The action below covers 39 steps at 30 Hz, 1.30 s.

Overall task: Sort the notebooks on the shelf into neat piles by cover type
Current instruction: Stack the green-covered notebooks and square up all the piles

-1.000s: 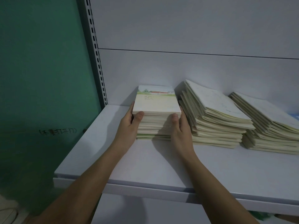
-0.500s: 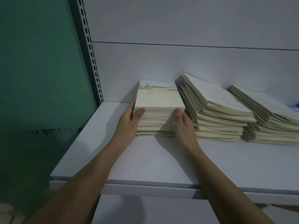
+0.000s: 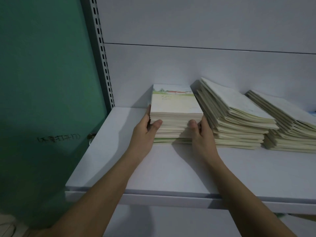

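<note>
Three piles of notebooks stand on the white shelf (image 3: 171,170). The left pile (image 3: 174,104) is squared up, and its top cover shows a painted landscape with red roofs. My left hand (image 3: 145,134) presses flat against its left side, thumb on the front edge. My right hand (image 3: 203,139) presses its right side the same way, in the gap beside the middle pile (image 3: 236,117). The middle pile and the right pile (image 3: 290,129) have pale plain covers and lean, fanned out unevenly.
A green door (image 3: 42,82) with handwritten characters and a metal handle (image 3: 91,135) stands to the left of the shelf. A slotted metal upright (image 3: 102,48) runs up the shelf's back left corner. The white back panel (image 3: 205,65) closes the rear.
Both hands stay against the sides of the left pile, which looks a little straighter. The view has shifted slightly.
</note>
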Each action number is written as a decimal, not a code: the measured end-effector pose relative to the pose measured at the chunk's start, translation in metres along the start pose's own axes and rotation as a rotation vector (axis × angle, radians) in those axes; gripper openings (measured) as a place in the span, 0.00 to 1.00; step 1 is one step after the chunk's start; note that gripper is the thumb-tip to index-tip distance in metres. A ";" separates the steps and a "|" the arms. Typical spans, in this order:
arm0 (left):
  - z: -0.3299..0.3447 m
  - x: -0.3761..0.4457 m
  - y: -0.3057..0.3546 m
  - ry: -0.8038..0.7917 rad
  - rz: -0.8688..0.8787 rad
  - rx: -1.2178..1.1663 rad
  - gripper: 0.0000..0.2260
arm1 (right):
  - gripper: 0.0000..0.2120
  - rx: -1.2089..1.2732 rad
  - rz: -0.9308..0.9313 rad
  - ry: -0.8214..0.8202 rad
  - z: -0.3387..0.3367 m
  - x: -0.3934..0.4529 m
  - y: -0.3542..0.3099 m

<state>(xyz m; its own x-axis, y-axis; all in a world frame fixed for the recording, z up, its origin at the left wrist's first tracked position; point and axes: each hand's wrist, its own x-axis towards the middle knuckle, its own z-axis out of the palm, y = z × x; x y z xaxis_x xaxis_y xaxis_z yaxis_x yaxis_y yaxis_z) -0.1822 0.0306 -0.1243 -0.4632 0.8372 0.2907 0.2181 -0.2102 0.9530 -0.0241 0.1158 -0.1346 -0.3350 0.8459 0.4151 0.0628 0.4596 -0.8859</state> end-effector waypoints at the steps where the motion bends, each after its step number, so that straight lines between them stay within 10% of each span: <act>1: 0.000 -0.001 0.000 -0.012 0.005 -0.002 0.25 | 0.15 0.019 0.006 -0.013 -0.001 -0.001 -0.001; 39: -0.020 -0.001 -0.004 -0.018 -0.013 0.082 0.27 | 0.20 -0.008 0.078 -0.015 -0.008 -0.007 -0.002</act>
<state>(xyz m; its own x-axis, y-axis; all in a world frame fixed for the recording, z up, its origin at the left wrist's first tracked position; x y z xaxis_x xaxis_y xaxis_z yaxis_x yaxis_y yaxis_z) -0.2000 0.0205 -0.1268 -0.4513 0.8485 0.2763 0.2827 -0.1578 0.9462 -0.0145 0.1111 -0.1337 -0.3427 0.8751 0.3417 0.0969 0.3947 -0.9137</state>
